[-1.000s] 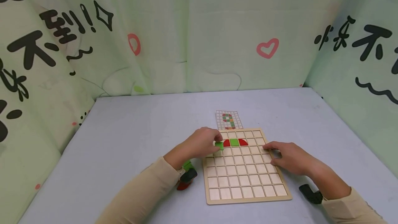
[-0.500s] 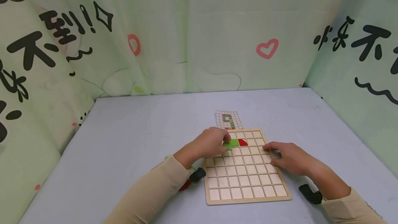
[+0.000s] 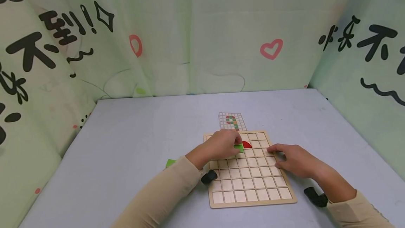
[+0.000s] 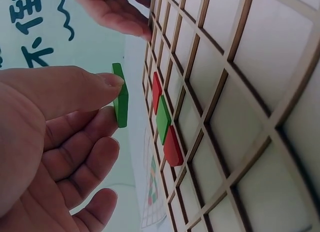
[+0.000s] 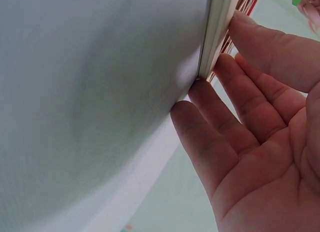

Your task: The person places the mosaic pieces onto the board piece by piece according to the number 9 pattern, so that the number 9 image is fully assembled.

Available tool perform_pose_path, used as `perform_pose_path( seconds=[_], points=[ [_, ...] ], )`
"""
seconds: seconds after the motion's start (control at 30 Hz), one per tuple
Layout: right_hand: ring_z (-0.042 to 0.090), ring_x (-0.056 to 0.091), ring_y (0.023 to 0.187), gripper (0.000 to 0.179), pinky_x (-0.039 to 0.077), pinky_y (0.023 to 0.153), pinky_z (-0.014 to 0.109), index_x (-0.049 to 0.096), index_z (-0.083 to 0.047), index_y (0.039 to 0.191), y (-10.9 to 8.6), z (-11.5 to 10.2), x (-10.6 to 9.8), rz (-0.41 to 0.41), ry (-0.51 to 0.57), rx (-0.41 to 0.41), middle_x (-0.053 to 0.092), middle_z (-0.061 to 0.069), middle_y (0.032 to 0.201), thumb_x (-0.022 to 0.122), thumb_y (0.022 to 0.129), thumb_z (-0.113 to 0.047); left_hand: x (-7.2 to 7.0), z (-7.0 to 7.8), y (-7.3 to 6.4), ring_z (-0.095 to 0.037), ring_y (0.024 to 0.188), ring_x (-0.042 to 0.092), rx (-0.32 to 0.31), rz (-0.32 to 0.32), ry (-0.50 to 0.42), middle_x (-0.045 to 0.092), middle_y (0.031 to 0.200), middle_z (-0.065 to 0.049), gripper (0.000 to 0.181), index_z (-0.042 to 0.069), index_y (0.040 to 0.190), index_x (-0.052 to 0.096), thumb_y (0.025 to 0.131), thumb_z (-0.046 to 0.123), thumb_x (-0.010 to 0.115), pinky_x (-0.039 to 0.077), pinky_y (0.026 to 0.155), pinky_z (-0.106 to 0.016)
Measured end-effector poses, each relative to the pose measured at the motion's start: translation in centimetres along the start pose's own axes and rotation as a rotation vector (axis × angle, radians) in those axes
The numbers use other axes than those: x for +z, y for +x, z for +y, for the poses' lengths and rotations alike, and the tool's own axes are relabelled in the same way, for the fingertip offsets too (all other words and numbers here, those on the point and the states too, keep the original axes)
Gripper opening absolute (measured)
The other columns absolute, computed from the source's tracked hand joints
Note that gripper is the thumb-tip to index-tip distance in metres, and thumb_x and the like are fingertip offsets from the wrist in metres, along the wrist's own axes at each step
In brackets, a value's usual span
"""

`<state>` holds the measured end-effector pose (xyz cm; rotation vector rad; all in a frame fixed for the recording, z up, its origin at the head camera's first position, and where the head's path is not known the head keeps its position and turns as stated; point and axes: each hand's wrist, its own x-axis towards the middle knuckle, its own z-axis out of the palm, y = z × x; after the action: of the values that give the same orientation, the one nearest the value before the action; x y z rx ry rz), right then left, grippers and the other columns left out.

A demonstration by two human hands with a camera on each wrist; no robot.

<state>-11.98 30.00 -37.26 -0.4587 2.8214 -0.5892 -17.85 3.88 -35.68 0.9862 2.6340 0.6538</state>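
My left hand point(image 3: 221, 144) pinches a green square tile point(image 4: 120, 97) between thumb and fingertips, held above the wooden grid board point(image 3: 253, 205). Set in one row of the board are a red rounded tile point(image 4: 173, 148), a green tile point(image 4: 163, 120) and another red rounded tile point(image 3: 246, 145). In the head view the left hand covers part of that row. My right hand point(image 3: 299, 159) rests at the board's right edge, its thumb point(image 5: 270, 50) on the frame and its fairly straight fingers along the side.
A card point(image 3: 223, 117) printed with a coloured grid pattern lies at the board's far edge. Left of the board, a loose green piece point(image 3: 170, 163) shows beside the left sleeve point(image 3: 171, 189). Curtains point(image 3: 221, 27) stand around the white table point(image 3: 133, 133).
The left hand has moved right along the row with the green tile, now covering the left red tile and the middle green one. The right hand and board have stayed put.
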Motion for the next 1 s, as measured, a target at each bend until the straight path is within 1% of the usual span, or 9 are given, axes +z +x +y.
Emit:
perform_pose_path(
  seconds=[0.23,0.4,0.53,0.67,0.77,1.0],
  points=[
    [0.041,0.056,0.119,0.045,0.046,0.092,0.056,0.064,-0.005,0.128,0.0,0.1,-0.1,0.015,-0.005,-0.029,0.062,0.021,0.128,0.076,0.085,-0.012,0.3,0.5,0.6,-0.008,0.095,0.061,-0.011,-0.016,0.019,0.069,0.107,0.003,0.024,0.009,0.116,0.07,0.092,0.015,0.071,0.047,0.082,-0.02],
    [0.04,0.057,0.117,0.045,0.046,0.091,0.054,0.064,-0.006,0.128,-0.1,0.2,-0.2,0.019,-0.008,-0.034,0.063,0.021,0.127,0.076,0.085,-0.013,0.8,0.6,1.0,-0.007,0.09,0.06,-0.012,-0.013,-0.005,0.069,0.105,0.004,0.023,0.009,0.115,0.07,0.092,0.013,0.07,0.047,0.078,-0.019],
    [0.039,0.058,0.116,0.045,0.046,0.09,0.053,0.064,-0.007,0.128,-0.1,0.2,-0.2,0.017,-0.012,-0.031,0.063,0.02,0.127,0.076,0.085,-0.013,1.2,0.7,1.4,-0.005,0.085,0.058,-0.022,-0.004,-0.028,0.068,0.101,0.007,0.02,0.011,0.112,0.071,0.092,0.013,0.07,0.047,0.074,-0.019],
    [0.04,0.058,0.117,0.045,0.046,0.091,0.054,0.064,-0.005,0.128,-0.1,0.2,-0.2,0.014,-0.011,-0.03,0.062,0.021,0.127,0.076,0.085,-0.013,1.4,0.9,1.7,-0.006,0.08,0.055,-0.037,0.001,-0.026,0.065,0.093,0.009,0.017,0.013,0.107,0.071,0.09,0.013,0.071,0.045,0.07,-0.02],
    [0.04,0.058,0.116,0.045,0.046,0.09,0.053,0.064,-0.005,0.127,-0.1,0.1,-0.2,0.012,-0.007,-0.032,0.063,0.02,0.127,0.076,0.085,-0.012,1.6,1.0,1.9,-0.005,0.078,0.054,-0.034,0.005,-0.028,0.064,0.089,0.01,0.014,0.014,0.104,0.071,0.09,0.012,0.072,0.044,0.069,-0.019],
    [0.04,0.058,0.116,0.045,0.046,0.091,0.054,0.064,-0.005,0.127,-0.1,0.2,-0.1,0.017,-0.003,-0.035,0.063,0.021,0.126,0.076,0.085,-0.012,2.0,1.4,2.0,-0.003,0.075,0.055,-0.021,0.009,-0.032,0.063,0.09,0.01,0.012,0.013,0.103,0.07,0.091,0.015,0.071,0.044,0.069,-0.018]
  ],
)
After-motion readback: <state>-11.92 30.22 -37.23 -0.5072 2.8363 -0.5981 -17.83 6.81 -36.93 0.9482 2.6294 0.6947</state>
